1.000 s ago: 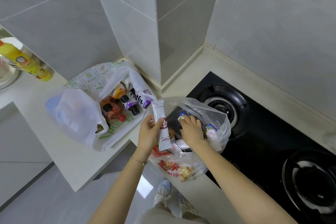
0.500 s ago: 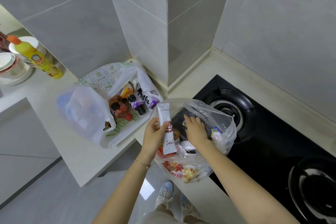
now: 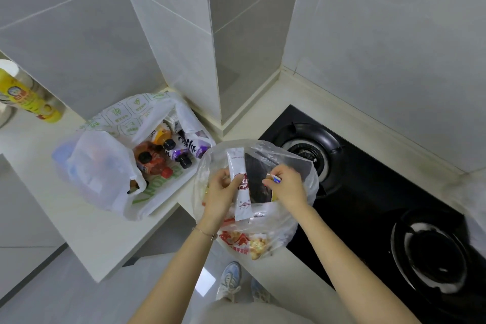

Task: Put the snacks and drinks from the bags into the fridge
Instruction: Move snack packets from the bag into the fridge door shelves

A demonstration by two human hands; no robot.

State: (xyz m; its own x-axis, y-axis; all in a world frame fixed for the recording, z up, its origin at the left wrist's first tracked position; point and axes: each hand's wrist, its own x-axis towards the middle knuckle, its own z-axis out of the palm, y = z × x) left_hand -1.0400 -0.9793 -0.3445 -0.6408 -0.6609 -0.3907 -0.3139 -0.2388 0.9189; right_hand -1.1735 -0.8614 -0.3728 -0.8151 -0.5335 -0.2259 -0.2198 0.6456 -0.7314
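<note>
The white snack packet (image 3: 239,168) sits over the clear bag (image 3: 294,226) at the counter (image 3: 86,231) edge, long axis pointing away from the person, left hand (image 3: 220,196) fingers curled round its middle; the right hand (image 3: 288,188), just beside, pinches a small blue-and-white item (image 3: 275,179)
</note>
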